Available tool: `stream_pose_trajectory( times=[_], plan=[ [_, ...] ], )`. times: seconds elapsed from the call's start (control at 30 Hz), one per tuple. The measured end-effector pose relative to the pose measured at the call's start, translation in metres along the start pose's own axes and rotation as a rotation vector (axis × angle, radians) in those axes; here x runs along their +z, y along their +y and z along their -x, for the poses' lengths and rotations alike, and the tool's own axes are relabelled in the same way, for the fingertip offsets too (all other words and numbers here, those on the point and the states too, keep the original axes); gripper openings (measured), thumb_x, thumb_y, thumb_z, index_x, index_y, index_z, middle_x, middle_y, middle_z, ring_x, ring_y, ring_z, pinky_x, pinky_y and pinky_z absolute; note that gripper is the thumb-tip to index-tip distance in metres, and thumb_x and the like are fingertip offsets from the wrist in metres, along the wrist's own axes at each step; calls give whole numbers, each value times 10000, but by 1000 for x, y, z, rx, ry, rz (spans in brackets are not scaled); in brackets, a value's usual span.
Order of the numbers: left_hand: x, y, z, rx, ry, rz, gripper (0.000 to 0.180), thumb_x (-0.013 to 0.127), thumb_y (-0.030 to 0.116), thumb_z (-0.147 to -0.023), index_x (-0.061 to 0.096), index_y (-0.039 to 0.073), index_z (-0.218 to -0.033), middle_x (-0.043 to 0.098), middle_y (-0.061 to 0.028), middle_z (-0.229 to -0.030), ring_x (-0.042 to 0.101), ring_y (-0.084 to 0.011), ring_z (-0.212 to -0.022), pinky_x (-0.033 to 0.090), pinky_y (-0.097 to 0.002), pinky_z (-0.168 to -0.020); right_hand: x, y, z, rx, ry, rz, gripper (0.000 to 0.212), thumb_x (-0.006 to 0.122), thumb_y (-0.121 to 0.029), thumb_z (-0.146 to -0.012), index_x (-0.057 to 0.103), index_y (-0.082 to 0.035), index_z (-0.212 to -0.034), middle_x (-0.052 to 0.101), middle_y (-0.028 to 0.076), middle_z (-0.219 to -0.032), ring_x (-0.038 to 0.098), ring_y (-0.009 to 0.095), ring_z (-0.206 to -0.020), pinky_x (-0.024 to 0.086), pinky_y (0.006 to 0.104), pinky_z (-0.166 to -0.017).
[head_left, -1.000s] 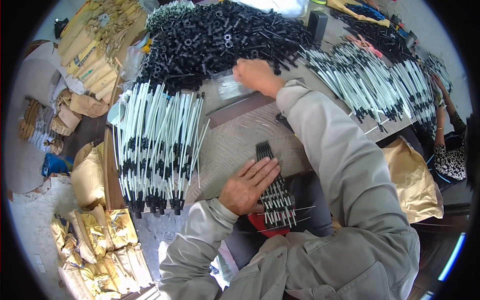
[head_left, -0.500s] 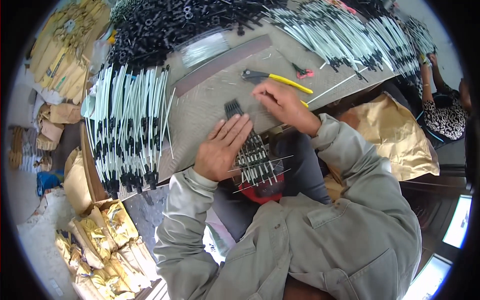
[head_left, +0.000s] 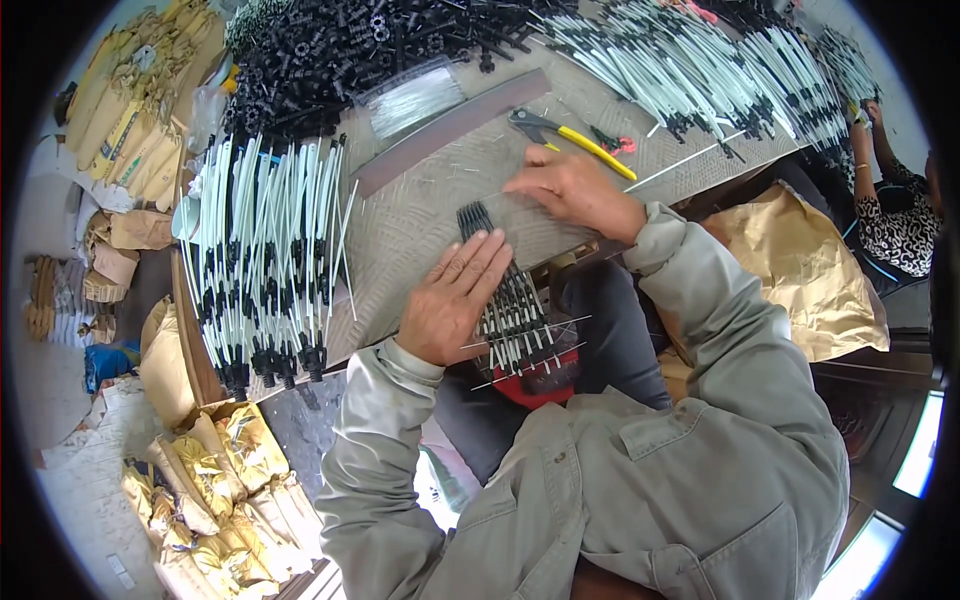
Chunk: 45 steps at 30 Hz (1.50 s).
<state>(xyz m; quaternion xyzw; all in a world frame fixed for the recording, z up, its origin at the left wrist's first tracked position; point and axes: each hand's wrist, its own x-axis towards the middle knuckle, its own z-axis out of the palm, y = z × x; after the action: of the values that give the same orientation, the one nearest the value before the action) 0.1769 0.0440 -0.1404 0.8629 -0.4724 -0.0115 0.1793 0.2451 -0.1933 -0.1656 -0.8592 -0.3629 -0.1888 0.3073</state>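
Observation:
My left hand (head_left: 455, 300) lies over a fan-shaped row of thin black and white rods (head_left: 515, 320), its straight fingers pressing the row down at the table's near edge. The thumb is hidden. Black tips (head_left: 474, 216) of the rods poke out beyond the fingers, and the other end overhangs the edge above my lap, crossed by two thin pale sticks. My right hand (head_left: 580, 197) hovers right of the black tips with thumb and index finger pinched. Whatever is in that pinch is too fine to make out. Yellow-handled pliers (head_left: 575, 143) lie just beyond it.
Black plastic parts (head_left: 330, 60) are heaped at the back. Bundles of white rods with black ends lie at the left (head_left: 265, 260) and back right (head_left: 700, 80). A clear box of fine strands (head_left: 415, 98) sits behind a brown strip (head_left: 450, 132). Another person (head_left: 890, 220) works at far right.
My right hand has shifted slightly right, its fingers curled closer into a pinch. The left hand keeps its place on the rods. The whole view has shifted a little.

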Motion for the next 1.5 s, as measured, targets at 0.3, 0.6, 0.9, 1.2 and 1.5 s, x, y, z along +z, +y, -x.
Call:
stream_pose_trajectory(
  times=[0.3, 0.6, 0.9, 1.2, 1.5],
  plan=[
    [6, -6, 1, 11, -14, -131, 963, 542, 502, -567, 271, 29, -1361, 284, -142, -1406, 286, -299, -1292, 225, -400, -1062, -6, -6, 1, 64, -89, 172, 157, 557, -88, -748, 645, -130, -871, 525, 82, -811, 555, 302, -686, 440, 395, -571],
    [8, -7, 2, -1, -37, -153, 949, 570, 474, -574, 270, 39, -1363, 280, -138, -1408, 288, -295, -1292, 233, -396, -1060, -7, -7, -2, 40, -102, 187, 161, 549, -89, -752, 644, -134, -874, 526, 78, -793, 558, 293, -671, 438, 388, -566],
    [7, -7, 4, -2, -3, -77, 960, 613, 407, -543, 270, 41, -1362, 274, -141, -1411, 273, -296, -1301, 230, -407, -1056, -8, -6, -6, -12, -113, 230, 173, 547, -74, -739, 641, -134, -871, 522, 71, -767, 552, 280, -633, 428, 373, -537],
    [5, -2, 3, -12, 35, -26, 940, 664, 323, -523, 301, 39, -1342, 304, -135, -1393, 295, -286, -1289, 250, -409, -1046, -8, -4, -6, -20, -116, 213, 155, 547, -77, -757, 646, -124, -865, 517, 75, -734, 550, 281, -609, 421, 376, -533],
    [4, -1, 3, -22, 47, 21, 968, 728, 207, -459, 329, 42, -1325, 326, -132, -1379, 315, -276, -1278, 267, -405, -1040, -10, -7, -8, -37, -145, 238, 150, 543, -97, -761, 650, -127, -862, 520, 77, -738, 552, 282, -617, 423, 380, -534]
  ],
)
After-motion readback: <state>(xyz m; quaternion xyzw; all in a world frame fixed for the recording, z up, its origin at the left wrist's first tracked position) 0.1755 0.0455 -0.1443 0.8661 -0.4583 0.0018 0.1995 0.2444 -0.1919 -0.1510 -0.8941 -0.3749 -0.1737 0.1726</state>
